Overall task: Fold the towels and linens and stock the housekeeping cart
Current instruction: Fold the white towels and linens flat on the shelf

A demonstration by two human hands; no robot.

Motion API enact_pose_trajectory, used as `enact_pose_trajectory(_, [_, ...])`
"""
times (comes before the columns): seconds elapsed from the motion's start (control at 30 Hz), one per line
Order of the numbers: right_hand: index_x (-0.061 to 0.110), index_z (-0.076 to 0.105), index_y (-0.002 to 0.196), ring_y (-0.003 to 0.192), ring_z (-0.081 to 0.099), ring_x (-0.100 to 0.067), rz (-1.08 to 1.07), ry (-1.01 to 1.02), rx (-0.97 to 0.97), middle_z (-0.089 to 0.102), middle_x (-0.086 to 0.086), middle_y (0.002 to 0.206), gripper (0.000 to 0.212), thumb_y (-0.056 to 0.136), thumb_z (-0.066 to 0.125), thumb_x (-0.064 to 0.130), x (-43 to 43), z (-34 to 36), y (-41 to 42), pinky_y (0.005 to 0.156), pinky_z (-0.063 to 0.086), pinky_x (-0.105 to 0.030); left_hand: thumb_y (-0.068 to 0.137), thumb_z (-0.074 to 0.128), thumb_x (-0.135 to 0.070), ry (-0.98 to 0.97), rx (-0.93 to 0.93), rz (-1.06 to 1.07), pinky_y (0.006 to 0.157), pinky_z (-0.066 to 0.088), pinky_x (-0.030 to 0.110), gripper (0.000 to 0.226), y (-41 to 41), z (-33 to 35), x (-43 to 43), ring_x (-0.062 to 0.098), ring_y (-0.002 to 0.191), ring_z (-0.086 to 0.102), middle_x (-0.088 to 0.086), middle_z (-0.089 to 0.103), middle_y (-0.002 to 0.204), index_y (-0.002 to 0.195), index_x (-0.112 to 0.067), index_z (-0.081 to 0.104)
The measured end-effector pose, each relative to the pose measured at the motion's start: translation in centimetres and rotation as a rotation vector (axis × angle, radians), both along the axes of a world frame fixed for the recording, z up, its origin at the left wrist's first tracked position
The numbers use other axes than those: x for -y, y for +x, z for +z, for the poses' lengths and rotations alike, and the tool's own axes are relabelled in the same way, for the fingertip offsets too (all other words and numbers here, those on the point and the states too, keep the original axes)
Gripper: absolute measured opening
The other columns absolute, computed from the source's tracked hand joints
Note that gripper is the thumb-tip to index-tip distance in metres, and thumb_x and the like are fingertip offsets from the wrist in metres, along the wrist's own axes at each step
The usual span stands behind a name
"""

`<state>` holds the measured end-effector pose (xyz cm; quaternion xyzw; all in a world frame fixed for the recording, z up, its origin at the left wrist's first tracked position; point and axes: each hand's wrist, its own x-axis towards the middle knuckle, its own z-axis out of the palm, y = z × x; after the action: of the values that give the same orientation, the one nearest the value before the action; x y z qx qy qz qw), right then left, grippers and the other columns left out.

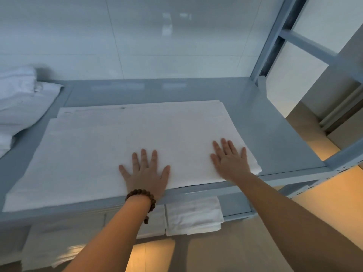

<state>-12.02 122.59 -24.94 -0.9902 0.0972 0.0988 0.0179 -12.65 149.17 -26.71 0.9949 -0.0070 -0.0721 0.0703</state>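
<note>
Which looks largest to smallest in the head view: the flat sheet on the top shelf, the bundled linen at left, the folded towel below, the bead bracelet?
1. flat sheet
2. bundled linen, partly cut off by the frame edge
3. folded towel, partly hidden under the shelf
4. bead bracelet

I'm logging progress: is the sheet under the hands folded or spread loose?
Folded: the sheet lies flat on the shelf, layered edges showing along its far side; left hand and right hand press it.
</note>
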Motion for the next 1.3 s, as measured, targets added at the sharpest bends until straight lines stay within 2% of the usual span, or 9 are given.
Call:
enact_pose_trajectory(0.07, [0.03,-0.002,0.153,0.148,-0.009,-0.019,-0.007,0.039,-0.036,-0.01,0.001,0.161,0.057,0.101,0.012,0.048,-2.8,0.6,1.5,0.114,-0.005,-0.061,0.084,-0.003,-0.071,0.009,0.01,0.006,0.111,-0.005,0.065,0.076,0.8,0.0,0.1,0.025,0.148,-0.01,-0.004,-0.011,0.162,0.152,-0.036,-0.008])
enact_pose_trajectory(0.13, [0.032,0.0,0.152,0.147,-0.011,-0.019,0.132,0.088,0.019,-0.009,0.002,0.161,0.054,0.101,0.011,0.046,-7.4,0.3,1.5,0.112,-0.008,-0.063,0.084,-0.005,-0.071,0.021,0.032,0.01,0.111,-0.004,0.065,0.077,1.3,-0.1,0.2,0.025,0.148,-0.009,-0.003,-0.009,0.162,0.152,-0.036,-0.007])
enact_pose_trajectory(0.27, [0.037,0.008,0.151,0.148,-0.003,-0.019,0.343,0.101,0.156,0.004,0.003,0.161,0.053,0.1,0.008,0.048,-11.1,-1.0,-0.8,0.115,-0.004,-0.058,0.082,-0.008,-0.071,0.037,0.073,0.019,0.111,-0.001,0.065,0.078,1.8,-0.5,0.1,0.024,0.149,-0.006,-0.004,-0.007,0.162,0.152,-0.037,-0.007])
enact_pose_trajectory(0.47, [0.038,0.007,0.152,0.148,0.0,-0.018,0.069,0.037,0.224,0.004,0.004,0.161,0.051,0.101,0.013,0.044,2.7,-1.8,-2.8,0.12,-0.001,-0.042,0.085,-0.005,-0.07,0.049,0.076,-0.001,0.111,0.001,0.065,0.075,1.8,-0.7,0.1,0.025,0.149,-0.006,-0.003,-0.007,0.162,0.152,-0.037,-0.007])
enact_pose_trajectory(0.63, [0.026,0.0,0.153,0.148,-0.005,-0.026,-0.202,0.029,0.114,-0.001,-0.01,0.161,0.055,0.102,0.012,0.043,3.8,-1.0,-2.7,0.119,-0.003,-0.047,0.086,-0.004,-0.069,0.047,0.056,0.006,0.111,-0.002,0.066,0.074,1.6,-0.4,0.5,0.026,0.149,-0.007,-0.002,-0.008,0.162,0.152,-0.035,-0.008])
enact_pose_trajectory(0.7, [0.023,0.005,0.153,0.148,-0.01,-0.025,-0.118,-0.007,0.212,-0.004,-0.009,0.161,0.055,0.102,0.015,0.041,0.8,-0.3,-2.5,0.119,-0.006,-0.048,0.091,-0.001,-0.065,0.036,0.033,-0.007,0.11,-0.005,0.066,0.07,1.6,0.0,0.9,0.027,0.148,-0.01,0.0,-0.01,0.162,0.153,-0.033,-0.009])
enact_pose_trajectory(0.83, [0.023,0.014,0.153,0.148,-0.009,-0.02,0.218,0.206,0.282,0.0,-0.003,0.161,0.051,0.104,0.021,0.037,-10.0,0.8,-1.2,0.119,-0.006,-0.042,0.1,0.007,-0.048,-0.042,0.005,-0.099,0.114,-0.007,0.06,0.056,1.2,0.7,0.3,0.021,0.148,-0.011,-0.001,-0.01,0.162,0.153,-0.034,-0.004])
enact_pose_trajectory(1.03, [0.027,0.014,0.153,0.148,-0.005,-0.017,0.344,0.15,0.205,0.005,0.001,0.161,0.053,0.102,0.017,0.042,-20.6,-0.6,0.8,0.118,-0.005,-0.05,0.097,0.003,-0.051,0.017,0.107,-0.035,0.117,-0.008,0.052,0.056,0.1,0.0,-10.1,0.018,0.149,-0.006,-0.008,-0.003,0.161,0.152,-0.039,-0.001])
enact_pose_trajectory(1.3, [0.037,0.007,0.152,0.148,-0.001,-0.017,0.313,0.053,0.162,0.003,0.007,0.161,0.055,0.099,0.01,0.051,-22.8,-1.1,1.0,0.118,0.0,-0.049,0.098,0.012,-0.054,-0.042,0.122,0.116,0.119,-0.005,0.043,0.058,0.0,-0.3,-23.3,0.02,0.149,-0.002,-0.004,0.003,0.162,0.153,-0.038,0.005])
